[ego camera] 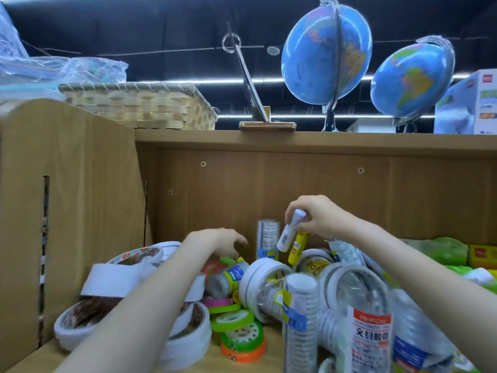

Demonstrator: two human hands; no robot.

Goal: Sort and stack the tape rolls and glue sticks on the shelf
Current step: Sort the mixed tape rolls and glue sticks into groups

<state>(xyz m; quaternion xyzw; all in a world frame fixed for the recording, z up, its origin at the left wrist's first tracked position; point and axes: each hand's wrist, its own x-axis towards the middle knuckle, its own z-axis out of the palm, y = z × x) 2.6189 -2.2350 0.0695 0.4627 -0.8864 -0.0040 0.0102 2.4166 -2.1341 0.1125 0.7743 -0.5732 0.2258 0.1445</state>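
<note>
Right hand point(320, 216) pinches two glue sticks, one white point(289, 232) and one yellow point(297, 247), above the pile at the back of the shelf point(269, 184). Left hand point(220, 242) reaches with loosely curled fingers, holding nothing, toward the small tape rolls point(239, 332). Two sticks in one pinch can slip and fall into the pile, and my left forearm may knock the white rolls point(118, 278)

I am working with both arms bare from the lower edge of the view up to the wrists; no sleeve is reaching into the picture. My left hand point(217, 242) and my right hand point(317, 216) are wearing nothing: no gloves, rings, watch or bracelet are showing. My nails are looking short and plain where my fingers point(291, 211) are showing.
</note>
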